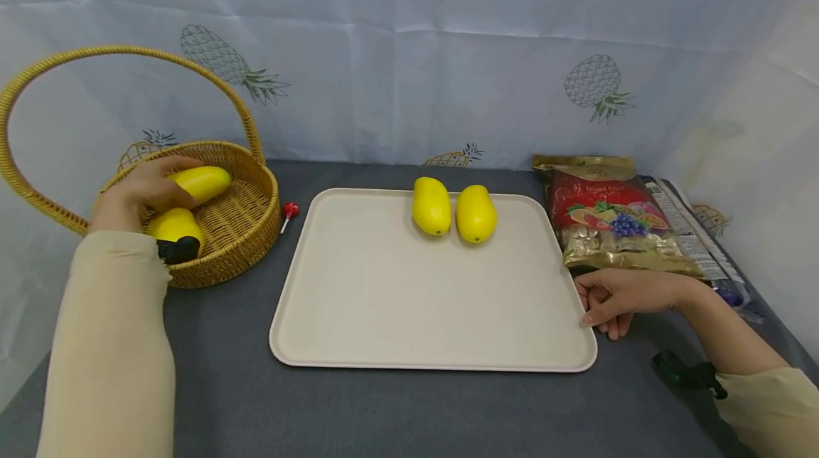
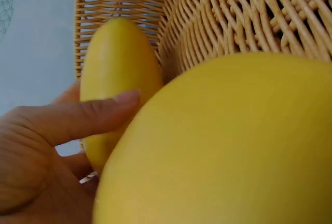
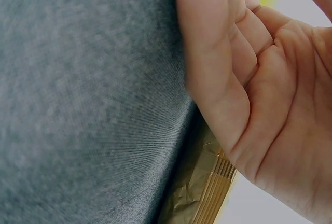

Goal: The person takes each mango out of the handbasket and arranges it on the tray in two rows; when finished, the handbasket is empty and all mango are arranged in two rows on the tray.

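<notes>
Inside the wicker basket (image 1: pixel 249 245), my left hand (image 1: pixel 143 191) holds a long yellow mango (image 1: pixel 203 183) with a greenish tip. In the left wrist view the thumb lies across that mango (image 2: pixel 120 58). A second, rounder mango (image 2: pixel 223 146) sits right beside it, close to the camera. My right hand (image 1: pixel 623 301) is at the right edge of the cream tray (image 1: pixel 409 301), thumb on the rim and fingers curled at its side. Curled fingers (image 3: pixel 207 42) fill much of the right wrist view. Two more yellow mangoes, a left one (image 1: pixel 431 206) and a right one (image 1: pixel 475 214), lie at the tray's back.
A red lollipop (image 1: pixel 290 212) lies between basket and tray. Behind my right hand is a red and gold bag of mixed fruit sweets (image 1: pixel 604 212), with another printed packet (image 1: pixel 694 230) beside it. The basket's tall handle (image 1: pixel 128 50) arches over its opening. A pale curtain (image 1: pixel 397 88) hangs behind the grey table.
</notes>
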Demonstrator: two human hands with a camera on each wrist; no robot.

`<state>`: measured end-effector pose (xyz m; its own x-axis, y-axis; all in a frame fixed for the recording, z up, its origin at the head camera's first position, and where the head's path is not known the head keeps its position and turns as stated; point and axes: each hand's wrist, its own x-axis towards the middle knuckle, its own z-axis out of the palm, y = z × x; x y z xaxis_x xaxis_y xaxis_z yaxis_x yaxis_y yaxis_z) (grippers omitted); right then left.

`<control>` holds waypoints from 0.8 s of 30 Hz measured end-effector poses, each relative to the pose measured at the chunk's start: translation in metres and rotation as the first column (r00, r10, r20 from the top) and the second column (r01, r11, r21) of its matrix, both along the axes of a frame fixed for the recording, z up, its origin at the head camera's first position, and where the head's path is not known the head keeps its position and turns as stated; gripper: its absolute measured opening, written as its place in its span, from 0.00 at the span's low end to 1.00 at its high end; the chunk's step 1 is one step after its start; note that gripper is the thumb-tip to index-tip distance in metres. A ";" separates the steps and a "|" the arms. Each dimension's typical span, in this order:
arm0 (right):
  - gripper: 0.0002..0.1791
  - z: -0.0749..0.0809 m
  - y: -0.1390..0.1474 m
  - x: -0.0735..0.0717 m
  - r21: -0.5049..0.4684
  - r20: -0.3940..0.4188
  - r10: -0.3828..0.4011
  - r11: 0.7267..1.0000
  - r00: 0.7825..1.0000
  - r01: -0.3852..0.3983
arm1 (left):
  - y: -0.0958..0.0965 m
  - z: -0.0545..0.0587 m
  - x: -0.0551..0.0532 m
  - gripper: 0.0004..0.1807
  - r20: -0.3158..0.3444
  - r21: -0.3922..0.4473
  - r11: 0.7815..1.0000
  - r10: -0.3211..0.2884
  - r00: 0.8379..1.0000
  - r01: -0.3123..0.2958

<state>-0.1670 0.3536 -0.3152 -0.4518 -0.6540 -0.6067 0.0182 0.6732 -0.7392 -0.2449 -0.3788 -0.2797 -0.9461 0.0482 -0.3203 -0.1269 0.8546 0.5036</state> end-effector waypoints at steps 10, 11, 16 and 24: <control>0.10 0.001 -0.002 0.000 -0.001 0.020 -0.011 1.000 1.000 0.011 | 0.017 0.033 0.004 0.48 -0.096 0.052 0.998 -0.024 0.995 0.029; 0.10 0.001 -0.002 0.000 0.000 0.019 -0.008 1.000 1.000 0.008 | 0.020 0.035 0.005 0.49 -0.092 0.069 0.997 -0.028 0.995 0.034; 0.10 0.001 0.000 0.000 0.005 0.011 -0.001 1.000 1.000 0.001 | 0.042 0.048 0.012 0.49 -0.094 0.085 0.993 -0.070 0.993 0.078; 0.10 0.001 -0.001 0.000 -0.014 0.024 0.004 1.000 1.000 -0.003 | 0.093 0.066 0.024 0.43 -0.145 0.176 0.967 -0.159 0.977 0.183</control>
